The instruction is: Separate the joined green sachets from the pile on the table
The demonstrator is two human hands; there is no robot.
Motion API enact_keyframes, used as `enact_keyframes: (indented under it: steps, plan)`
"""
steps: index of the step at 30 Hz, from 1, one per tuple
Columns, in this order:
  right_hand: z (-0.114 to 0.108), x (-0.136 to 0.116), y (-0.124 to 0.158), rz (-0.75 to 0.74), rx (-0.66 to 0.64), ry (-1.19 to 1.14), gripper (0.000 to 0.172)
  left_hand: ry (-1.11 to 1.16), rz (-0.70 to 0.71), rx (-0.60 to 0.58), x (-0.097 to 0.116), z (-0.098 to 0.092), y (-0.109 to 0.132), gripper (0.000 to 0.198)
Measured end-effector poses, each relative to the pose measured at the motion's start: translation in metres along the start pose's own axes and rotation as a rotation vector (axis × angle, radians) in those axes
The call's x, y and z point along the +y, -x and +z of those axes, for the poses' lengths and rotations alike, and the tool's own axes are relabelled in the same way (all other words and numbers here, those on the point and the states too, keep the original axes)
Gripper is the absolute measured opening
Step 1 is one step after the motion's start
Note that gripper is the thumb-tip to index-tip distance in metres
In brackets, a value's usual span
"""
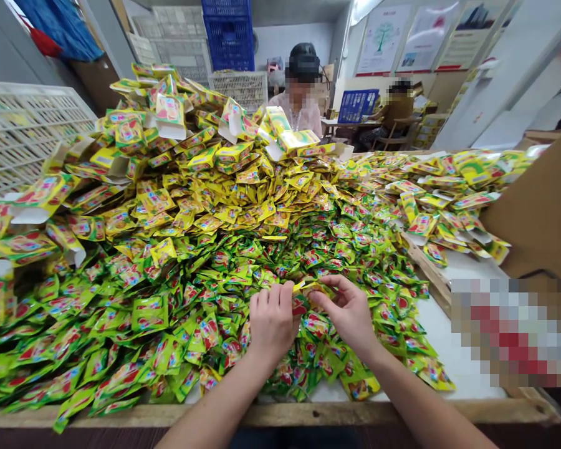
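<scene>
My left hand [271, 321] and my right hand [348, 312] meet over a big heap of small green and yellow sachets [191, 262]. Together they pinch a small stack of sachets [305, 294], the left hand's fingers curled round its left end, the right hand's thumb and fingers closed on its right end. Green sachets lie all round and under both hands. Farther back the heap turns to yellow sachets [243, 187] mixed with small open yellow cartons [171, 115].
The white table has a wooden front edge [336, 411]. A brown cardboard sheet [542, 212] stands at right. White plastic crates [23, 134] stand at left, blue crates [229, 34] behind. A person [302, 93] sits across the table; others sit farther back right.
</scene>
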State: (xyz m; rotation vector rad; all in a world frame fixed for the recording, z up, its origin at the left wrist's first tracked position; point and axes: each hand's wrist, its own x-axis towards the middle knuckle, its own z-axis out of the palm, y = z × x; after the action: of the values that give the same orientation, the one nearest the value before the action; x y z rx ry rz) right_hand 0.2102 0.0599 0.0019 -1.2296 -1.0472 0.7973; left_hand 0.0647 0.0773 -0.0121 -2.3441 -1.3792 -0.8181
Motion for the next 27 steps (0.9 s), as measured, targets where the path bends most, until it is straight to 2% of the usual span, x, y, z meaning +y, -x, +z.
enact_keyframes:
  steps: [7, 10, 15, 17, 20, 23, 27]
  plan:
    - [0.000, -0.001, 0.004, -0.178, 0.013, 0.304, 0.011, 0.094, -0.052, -0.041, 0.006, 0.002, 0.004, 0.037]
    - [0.002, -0.001, 0.007, -0.172, -0.056, 0.285, 0.011, 0.158, -0.053, -0.068, 0.005, 0.002, 0.002, 0.037]
    - [-0.006, -0.004, -0.003, -0.057, 0.104, 0.112, 0.019, 0.373, -0.025, -0.078, -0.008, -0.006, -0.009, 0.061]
    - [-0.010, -0.005, -0.007, -0.003, 0.132, 0.054, 0.026, 0.513, -0.050, -0.127, -0.012, -0.008, -0.010, 0.058]
    - [-0.010, -0.003, -0.009, -0.050, 0.160, 0.078, 0.027, 0.712, -0.078, -0.145, -0.012, -0.008, -0.008, 0.051]
    - [-0.009, 0.000, -0.007, -0.135, 0.072, 0.131, 0.026, 0.760, -0.129, -0.105, -0.010, -0.009, -0.004, 0.048]
    - [-0.014, 0.000, -0.007, -0.161, -0.206, 0.170, 0.028, 0.758, -0.151, -0.092, -0.013, -0.010, -0.005, 0.046]
